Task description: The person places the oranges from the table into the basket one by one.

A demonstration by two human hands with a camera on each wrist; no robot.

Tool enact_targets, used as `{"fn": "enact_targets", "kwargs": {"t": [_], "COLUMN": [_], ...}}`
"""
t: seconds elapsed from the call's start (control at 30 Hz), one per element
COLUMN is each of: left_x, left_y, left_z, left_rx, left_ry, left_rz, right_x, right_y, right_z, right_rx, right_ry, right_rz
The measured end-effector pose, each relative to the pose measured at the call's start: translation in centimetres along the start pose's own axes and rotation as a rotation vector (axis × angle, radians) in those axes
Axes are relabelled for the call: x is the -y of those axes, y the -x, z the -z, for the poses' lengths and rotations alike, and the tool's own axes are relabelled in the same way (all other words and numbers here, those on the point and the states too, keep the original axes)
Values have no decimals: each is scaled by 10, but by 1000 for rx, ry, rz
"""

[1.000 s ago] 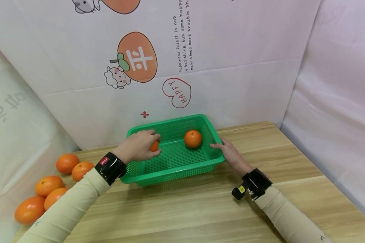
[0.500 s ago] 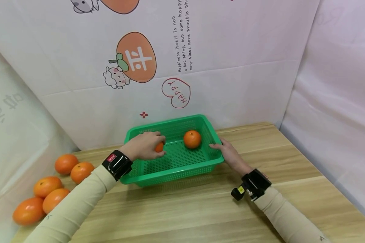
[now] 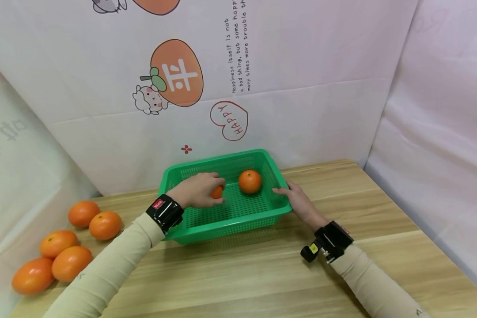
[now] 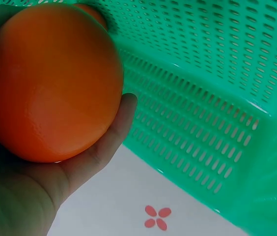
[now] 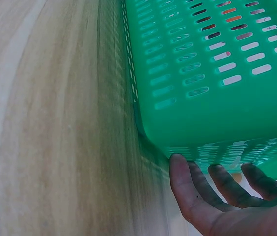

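My left hand is over the inside of a green plastic basket, its fingers curled round an orange. In the head view most of that fruit is hidden behind the fingers. A second orange sits in the basket toward its right end. My right hand grips the basket's right side, thumb over the rim. The right wrist view shows fingertips against the basket's outer wall.
Several more oranges lie at the left of the wooden table. Behind the basket rises a white printed cloth, and another white cloth hangs along the right side.
My left hand has moved right over the basket with the orange, closer to the second one. The right hand has stayed on the basket's side. The view has shifted slightly.
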State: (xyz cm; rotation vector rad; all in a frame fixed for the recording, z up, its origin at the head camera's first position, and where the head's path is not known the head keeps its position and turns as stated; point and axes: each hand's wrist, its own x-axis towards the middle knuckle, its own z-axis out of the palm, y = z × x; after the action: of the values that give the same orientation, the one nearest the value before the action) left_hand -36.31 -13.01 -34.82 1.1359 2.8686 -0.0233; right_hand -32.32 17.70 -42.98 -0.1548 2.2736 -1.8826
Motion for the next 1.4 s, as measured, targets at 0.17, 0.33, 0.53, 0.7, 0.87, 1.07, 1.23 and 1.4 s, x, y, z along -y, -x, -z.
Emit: {"fn": "enact_targets", "kwargs": {"t": [0.17, 0.33, 0.53, 0.7, 0.87, 1.07, 1.23, 1.4], "left_x": [-4, -11, -19, -28, -38, -51, -60, -67], "left_y": [-8, -16, -28, -38, -48, -63, -74, -84], "left_z": [-2, -4, -7, -11, -13, -16, -18, -18], "left_rx": [14, 31, 40, 65, 90, 85, 82, 91], "left_ry": [2, -20, -34, -15, -11, -27, -49, -77], "left_rz": [1, -11, -37, -67, -71, -80, -110, -137], "right_x": [1, 2, 3, 2, 1, -1, -1, -1], "right_y": [1, 1, 0, 0, -1, -2, -3, -2], "right_z": [0, 1, 3, 4, 3, 3, 3, 4], "right_rx": [1, -2, -8, -27, -29, -21, -1, 3], "right_ry": [-16, -18, -8, -21, -29, -15, -14, -24], "right_rz": [8, 10, 13, 5, -8, -4, 7, 17]}}
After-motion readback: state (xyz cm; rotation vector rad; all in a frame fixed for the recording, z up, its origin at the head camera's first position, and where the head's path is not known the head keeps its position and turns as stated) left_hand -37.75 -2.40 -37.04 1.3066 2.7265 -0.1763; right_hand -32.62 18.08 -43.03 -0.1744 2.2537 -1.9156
